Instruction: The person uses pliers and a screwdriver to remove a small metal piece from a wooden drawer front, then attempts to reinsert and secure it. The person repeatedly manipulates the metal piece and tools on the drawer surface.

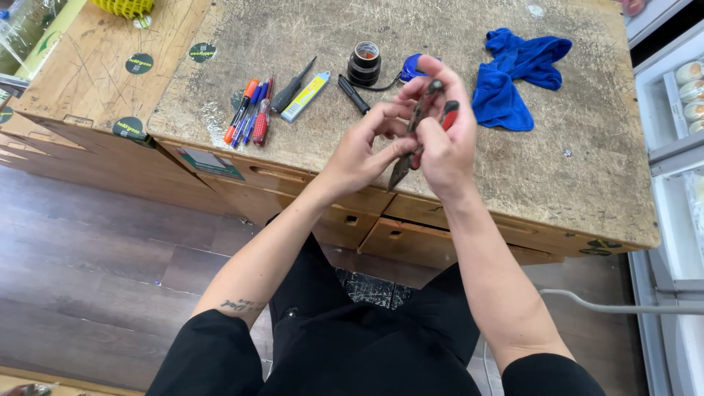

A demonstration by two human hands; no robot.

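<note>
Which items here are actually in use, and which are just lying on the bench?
In use: pliers with red handles, held by left hand and right hand.

Lying about: blue cloth, black tape roll, pens, black screwdriver, yellow-blue cutter.

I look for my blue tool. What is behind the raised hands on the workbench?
A blue object shows partly beside the black tape roll; the right hand covers the rest, so its kind is unclear.

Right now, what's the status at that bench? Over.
Both hands up: right hand grips red-handled pliers, left hand pinching them near the jaws. Screwdrivers, tape roll, blue cloth lie behind on the workbench, untouched.
</note>
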